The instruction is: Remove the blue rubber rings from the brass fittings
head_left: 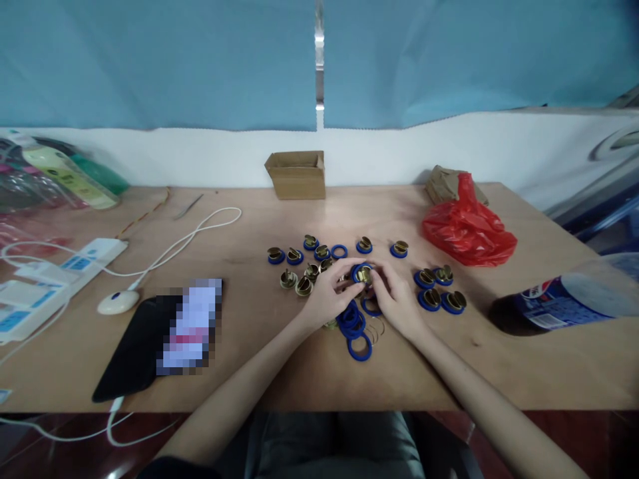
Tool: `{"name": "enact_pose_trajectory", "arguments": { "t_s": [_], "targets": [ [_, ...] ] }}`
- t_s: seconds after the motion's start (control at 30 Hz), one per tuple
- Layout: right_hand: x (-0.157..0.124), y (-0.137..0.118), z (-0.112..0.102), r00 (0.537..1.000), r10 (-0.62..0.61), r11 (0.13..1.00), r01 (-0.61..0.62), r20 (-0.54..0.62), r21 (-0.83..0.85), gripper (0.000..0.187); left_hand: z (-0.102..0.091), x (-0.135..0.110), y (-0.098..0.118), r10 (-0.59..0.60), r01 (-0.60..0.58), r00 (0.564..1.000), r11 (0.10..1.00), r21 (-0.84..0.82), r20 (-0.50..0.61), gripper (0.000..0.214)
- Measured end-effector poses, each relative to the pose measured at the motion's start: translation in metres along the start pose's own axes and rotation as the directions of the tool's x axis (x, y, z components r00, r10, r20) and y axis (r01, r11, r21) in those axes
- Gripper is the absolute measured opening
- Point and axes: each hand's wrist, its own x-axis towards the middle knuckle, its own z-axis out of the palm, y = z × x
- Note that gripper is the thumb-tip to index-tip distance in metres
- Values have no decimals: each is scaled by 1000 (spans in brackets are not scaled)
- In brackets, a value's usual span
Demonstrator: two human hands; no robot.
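A round brass-coloured fitting (365,275) with a blue ring around its edge is between my two hands, above the table. My left hand (327,298) grips it from the left with thumb and fingers. From the right, my right hand (398,297) closes its fingers on the same piece. Below them lies a pile of loose blue rings (351,320), with one blue ring (359,347) nearer the front and thin metal rings (375,328) beside it. Several brass fittings without blue rings (303,286) sit left of my hands, some partly hidden.
Fittings with blue rings stand behind (322,253) and right (429,299) of my hands. Farther out are a cardboard box (299,179), a red plastic bag (469,229) and a cola bottle (554,303). Leftward lie a phone (192,326), white cables and a power strip (94,256).
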Motion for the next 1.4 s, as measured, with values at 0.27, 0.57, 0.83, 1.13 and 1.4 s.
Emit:
{"name": "enact_pose_trajectory", "arguments": {
  "t_s": [0.27,0.57,0.83,1.13,1.4],
  "targets": [
    [0,4,0,994,-82,996,80,-73,-25,29,2,0,14,-60,64,998,993,-100,36,31],
    [1,6,-2,998,-48,999,48,-50,6,35,3,2,0,-76,73,996,996,-57,-51,34],
    [0,5,-1,998,3,995,2,-58,95,29,1,2,2,-119,118,992,992,-42,-29,31],
    [2,10,2,994,-36,998,41,-99,53,24,1,2,-1,-114,112,993,992,-65,-40,32],
    [1,16,0,991,-45,998,40,-123,-44,22,4,1,-3,-118,117,993,991,-64,-11,33]
  ]
}}
